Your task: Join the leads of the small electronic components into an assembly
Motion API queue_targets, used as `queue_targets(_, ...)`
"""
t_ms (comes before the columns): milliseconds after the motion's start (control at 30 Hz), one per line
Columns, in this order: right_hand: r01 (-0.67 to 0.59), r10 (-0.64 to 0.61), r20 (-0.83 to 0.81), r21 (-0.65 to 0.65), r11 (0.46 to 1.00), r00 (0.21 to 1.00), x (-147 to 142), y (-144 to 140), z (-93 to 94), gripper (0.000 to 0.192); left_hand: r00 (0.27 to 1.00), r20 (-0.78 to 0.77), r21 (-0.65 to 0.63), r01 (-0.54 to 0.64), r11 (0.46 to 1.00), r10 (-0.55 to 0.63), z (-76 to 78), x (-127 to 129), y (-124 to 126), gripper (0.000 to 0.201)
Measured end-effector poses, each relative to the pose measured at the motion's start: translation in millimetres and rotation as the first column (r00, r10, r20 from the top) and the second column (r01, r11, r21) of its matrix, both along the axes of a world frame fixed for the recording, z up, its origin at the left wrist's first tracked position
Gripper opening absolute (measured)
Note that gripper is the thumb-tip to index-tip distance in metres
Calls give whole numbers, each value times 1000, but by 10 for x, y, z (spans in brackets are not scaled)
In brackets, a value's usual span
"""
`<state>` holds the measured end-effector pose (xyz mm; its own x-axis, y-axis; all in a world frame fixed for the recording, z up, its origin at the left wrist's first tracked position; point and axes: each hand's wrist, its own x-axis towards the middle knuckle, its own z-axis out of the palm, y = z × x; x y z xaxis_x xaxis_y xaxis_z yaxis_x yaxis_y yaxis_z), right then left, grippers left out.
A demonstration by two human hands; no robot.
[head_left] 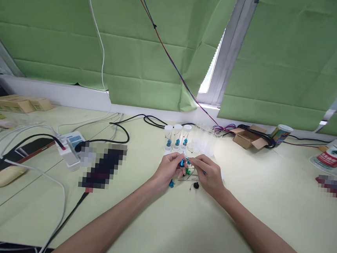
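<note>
Head view: we look down at our two hands meeting over a pale green surface point(177, 229).
Surface: cables, a white power strip point(71, 146) and a cardboard box point(245, 138) lie well apart from our work.
Vials: three capped clear vials point(177, 137) stand just beyond our hands, each with a blue piece inside.
Left hand point(167, 170): our grip is closed on a small blue part point(181, 163), pinched at the fingertips.
Right hand point(208, 175): fingers are pinched together next to the blue part; what they hold is too small to tell.
Loose bits: a blue piece point(171, 184), a green piece point(187, 171) and a black piece point(196, 185) lie under our hands.
Doing it well: we judge a steady left pinch and small right-hand moves serve best.
</note>
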<state>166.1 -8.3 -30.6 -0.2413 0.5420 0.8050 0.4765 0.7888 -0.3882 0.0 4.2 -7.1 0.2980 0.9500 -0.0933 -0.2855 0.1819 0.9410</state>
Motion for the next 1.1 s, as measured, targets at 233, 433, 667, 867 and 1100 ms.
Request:
queue_targets(233, 18, -18, -13, -16, 1000, 1000, -21, -4, 16, 26, 999, -33, 43, -2, 999, 3, 34, -4, -16, 29)
queue_targets(433, 55, -72, -99, -159, 986, 993, -50, -32, 26, 19, 999, -39, 49, 13, 999, -11, 33, -8, -19, 30)
queue_targets(667, -112, -17, -294, -415, 903, 956, -83, -73, 48, 17, 999, -38, 63, 20, 998, -18, 27, -15, -9, 30)
queue_targets(867, -369, 50, -534, -510, 777, 844, -116, -61, 92, 20, 1000, -12, 60, 18, 998, -17, 13, -10, 3, 31)
queue_targets(1100, -551, 48, -697, -521, 651, 716, -109, -27, 94, 22, 1000, -3, 44, 20, 999, -20, -17, -1, 11, 31)
